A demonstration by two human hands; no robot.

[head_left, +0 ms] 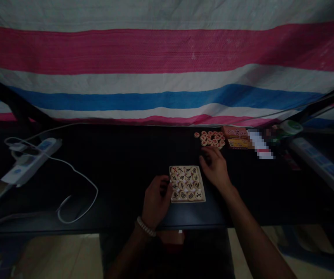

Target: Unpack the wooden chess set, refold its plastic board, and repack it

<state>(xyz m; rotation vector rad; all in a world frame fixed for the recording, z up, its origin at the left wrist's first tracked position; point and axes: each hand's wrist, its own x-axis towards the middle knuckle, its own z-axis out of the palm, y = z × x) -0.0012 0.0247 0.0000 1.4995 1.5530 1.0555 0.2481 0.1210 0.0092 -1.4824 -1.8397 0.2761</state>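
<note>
A square wooden tray [187, 200] lies on the black table, filled with round wooden Chinese chess pieces [182, 186] in rows. My left hand [156, 197], with a beaded bracelet at the wrist, rests at the tray's left edge. Its curled fingers touch the nearest pieces, and anything inside them is hidden. My right hand [215, 168] hovers just off the tray's upper right corner, fingers loosely curved and holding nothing visible. Beyond it lies a heap of similar loose pieces [210, 138], with a single piece [196, 135] apart at its left.
Small printed boxes [236, 133] stand right of the heap, beside a blurred white item [260, 144] and a green-capped bottle [290, 128]. A power strip [31, 161] and white cable [79, 178] lie left. A striped tarp [167, 50] hangs behind the table.
</note>
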